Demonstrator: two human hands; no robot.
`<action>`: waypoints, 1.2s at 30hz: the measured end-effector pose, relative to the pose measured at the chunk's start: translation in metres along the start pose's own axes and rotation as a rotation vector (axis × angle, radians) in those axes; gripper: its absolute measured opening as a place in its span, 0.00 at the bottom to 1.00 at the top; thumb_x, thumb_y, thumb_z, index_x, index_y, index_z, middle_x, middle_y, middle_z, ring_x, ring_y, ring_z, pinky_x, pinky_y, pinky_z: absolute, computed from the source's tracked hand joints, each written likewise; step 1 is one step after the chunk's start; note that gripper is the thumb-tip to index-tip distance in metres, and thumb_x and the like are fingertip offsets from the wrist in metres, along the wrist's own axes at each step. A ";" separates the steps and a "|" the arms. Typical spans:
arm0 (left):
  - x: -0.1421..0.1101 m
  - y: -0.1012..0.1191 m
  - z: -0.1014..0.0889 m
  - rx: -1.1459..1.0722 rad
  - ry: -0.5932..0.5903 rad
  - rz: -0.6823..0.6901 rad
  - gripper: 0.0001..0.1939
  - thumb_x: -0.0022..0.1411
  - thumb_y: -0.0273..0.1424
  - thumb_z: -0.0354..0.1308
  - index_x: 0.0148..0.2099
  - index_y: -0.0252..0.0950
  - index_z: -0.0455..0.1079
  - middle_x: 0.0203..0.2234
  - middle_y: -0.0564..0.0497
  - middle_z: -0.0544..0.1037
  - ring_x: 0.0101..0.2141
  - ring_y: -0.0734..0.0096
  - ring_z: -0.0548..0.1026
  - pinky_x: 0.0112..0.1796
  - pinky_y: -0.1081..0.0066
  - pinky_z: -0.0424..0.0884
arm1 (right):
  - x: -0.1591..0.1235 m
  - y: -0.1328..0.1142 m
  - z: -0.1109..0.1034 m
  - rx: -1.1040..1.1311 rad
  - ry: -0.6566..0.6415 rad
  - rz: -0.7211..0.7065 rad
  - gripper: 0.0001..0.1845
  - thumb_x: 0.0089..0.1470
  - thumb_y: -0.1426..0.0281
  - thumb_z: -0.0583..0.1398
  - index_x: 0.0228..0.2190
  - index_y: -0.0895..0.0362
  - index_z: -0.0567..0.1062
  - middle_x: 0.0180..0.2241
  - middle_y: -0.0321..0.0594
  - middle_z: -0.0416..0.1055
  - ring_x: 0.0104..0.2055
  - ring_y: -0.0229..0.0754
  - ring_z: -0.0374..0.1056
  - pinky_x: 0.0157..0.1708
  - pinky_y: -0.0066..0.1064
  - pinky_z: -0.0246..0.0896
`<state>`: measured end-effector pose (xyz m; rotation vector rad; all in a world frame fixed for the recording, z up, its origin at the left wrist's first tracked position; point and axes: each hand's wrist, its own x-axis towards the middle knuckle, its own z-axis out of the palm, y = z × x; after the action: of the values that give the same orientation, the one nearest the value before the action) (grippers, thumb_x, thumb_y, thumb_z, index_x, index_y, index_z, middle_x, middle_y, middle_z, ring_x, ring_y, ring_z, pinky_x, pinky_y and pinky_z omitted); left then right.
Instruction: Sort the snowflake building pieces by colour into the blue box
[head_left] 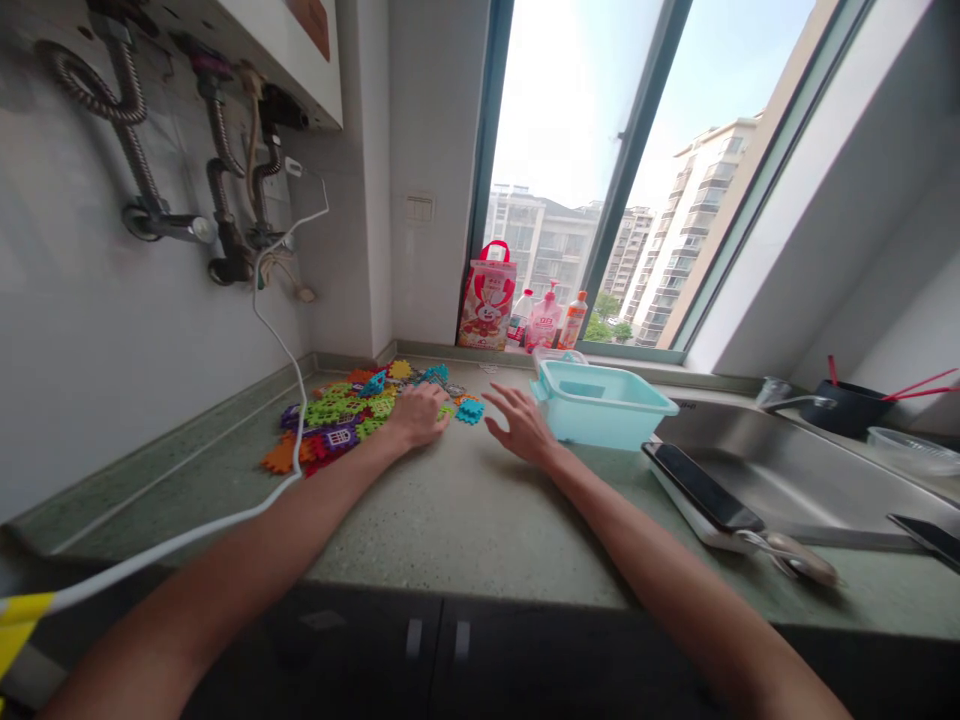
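Note:
On the counter at the left, a pile of colourful interlocking toy pieces (341,405) with notched edges lies in green, purple, orange, blue and red. My left hand (416,415) rests at the pile's right side, fingers bent and close together; what they hold is hidden, though a bit of green shows by the fingertips. A single blue notched piece (470,411) lies between my two hands. To the right of it my right hand (521,422) is over the counter, fingers spread and holding nothing. A light-teal plastic bin (607,415) stands just right of this hand.
A white cable (281,340) hangs across the pile and my left forearm. A phone (701,485) lies by the sink (757,480) at right. Bottles (545,320) and a red package (487,305) stand on the windowsill. Pipes (217,130) run down the left wall.

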<state>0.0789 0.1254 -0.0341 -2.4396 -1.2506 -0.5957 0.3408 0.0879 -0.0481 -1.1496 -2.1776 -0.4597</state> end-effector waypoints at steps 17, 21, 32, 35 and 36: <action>0.007 0.004 -0.004 0.097 -0.126 -0.206 0.27 0.68 0.53 0.54 0.45 0.33 0.78 0.34 0.35 0.82 0.40 0.46 0.80 0.51 0.51 0.65 | 0.000 -0.001 0.032 0.350 -0.263 0.088 0.13 0.61 0.60 0.64 0.46 0.53 0.76 0.49 0.46 0.77 0.51 0.49 0.75 0.55 0.42 0.68; 0.007 -0.025 -0.022 0.142 0.030 -0.268 0.17 0.70 0.38 0.51 0.51 0.35 0.76 0.47 0.35 0.80 0.52 0.46 0.74 0.54 0.52 0.63 | -0.005 -0.003 0.024 0.362 -0.247 0.116 0.09 0.59 0.64 0.65 0.40 0.54 0.76 0.43 0.43 0.79 0.46 0.47 0.75 0.50 0.39 0.68; -0.018 -0.117 -0.027 0.114 -0.041 -0.455 0.18 0.71 0.28 0.51 0.55 0.38 0.79 0.39 0.41 0.81 0.47 0.50 0.72 0.53 0.51 0.61 | -0.010 -0.003 0.008 0.415 -0.291 0.102 0.11 0.55 0.71 0.65 0.42 0.54 0.77 0.45 0.43 0.79 0.47 0.46 0.75 0.52 0.38 0.67; -0.017 -0.117 -0.038 0.082 0.092 -0.458 0.17 0.72 0.31 0.52 0.55 0.35 0.78 0.38 0.42 0.81 0.48 0.51 0.71 0.56 0.50 0.60 | -0.010 -0.002 0.006 0.401 -0.294 0.113 0.10 0.55 0.70 0.66 0.42 0.54 0.78 0.45 0.43 0.80 0.46 0.46 0.75 0.51 0.38 0.67; -0.015 -0.114 -0.043 0.074 0.132 -0.449 0.16 0.72 0.32 0.52 0.55 0.36 0.78 0.40 0.42 0.81 0.49 0.51 0.70 0.57 0.51 0.60 | -0.010 0.000 0.006 0.386 -0.290 0.124 0.10 0.56 0.69 0.66 0.42 0.54 0.78 0.44 0.43 0.80 0.46 0.46 0.75 0.51 0.38 0.67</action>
<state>-0.0320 0.1582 0.0066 -2.0275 -1.7401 -0.7944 0.3431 0.0854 -0.0592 -1.1756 -2.2850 0.1896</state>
